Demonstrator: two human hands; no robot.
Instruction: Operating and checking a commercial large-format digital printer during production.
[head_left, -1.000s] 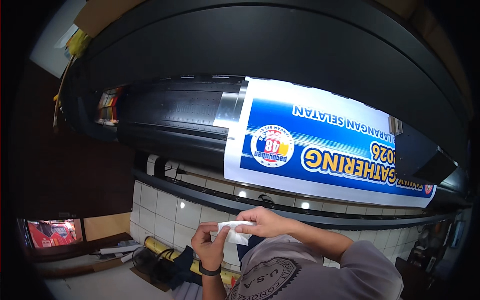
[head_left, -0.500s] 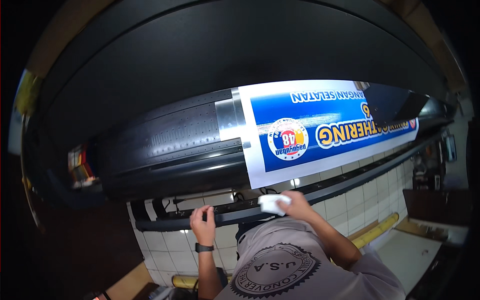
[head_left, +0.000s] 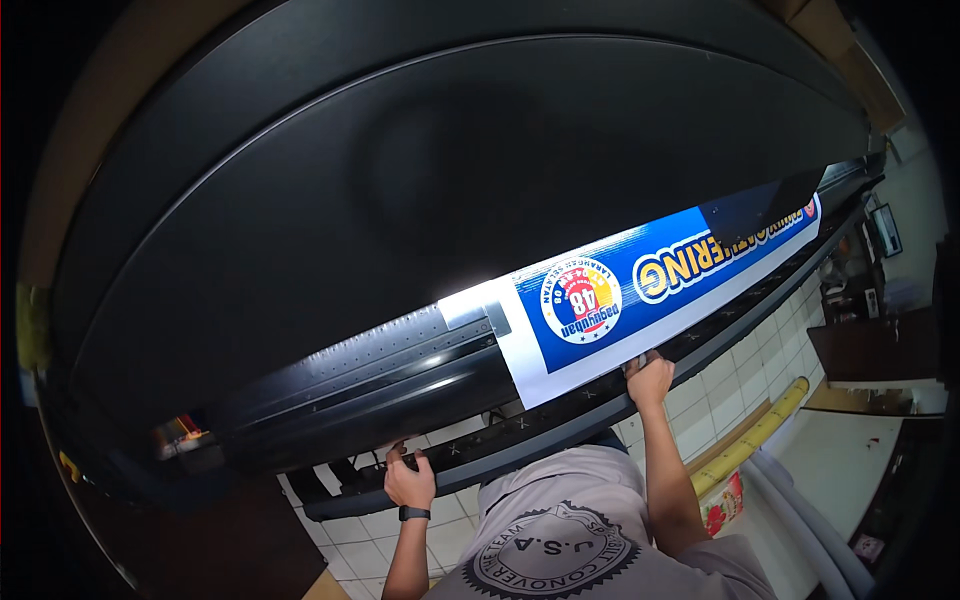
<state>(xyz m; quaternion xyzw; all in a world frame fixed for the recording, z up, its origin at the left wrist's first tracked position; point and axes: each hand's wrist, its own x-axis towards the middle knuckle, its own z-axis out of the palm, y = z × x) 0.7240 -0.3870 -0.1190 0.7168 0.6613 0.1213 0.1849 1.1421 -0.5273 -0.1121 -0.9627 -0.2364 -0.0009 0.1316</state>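
A wide black printer [head_left: 450, 190] fills most of the head view. A blue and white printed banner [head_left: 690, 270] with a round emblem hangs out of it. My right hand [head_left: 650, 380] reaches up to the banner's lower white edge, fingers closed on it. My left hand [head_left: 408, 482], with a black wristband [head_left: 413, 513], grips the black rail [head_left: 540, 432] that runs under the printer, left of the banner. No white wad shows in either hand.
White floor tiles [head_left: 720, 390] lie below the rail. A yellow roll [head_left: 752, 440] and pale rolls [head_left: 800, 510] lie at the lower right beside a white surface [head_left: 840, 450]. Dark furniture [head_left: 870, 345] stands at the right. My grey shirt [head_left: 580, 540] fills the bottom middle.
The view has swung and closed in on the printer. My hands, together on a small white thing before, have parted: the left went to the rail, the right up to the banner's edge.
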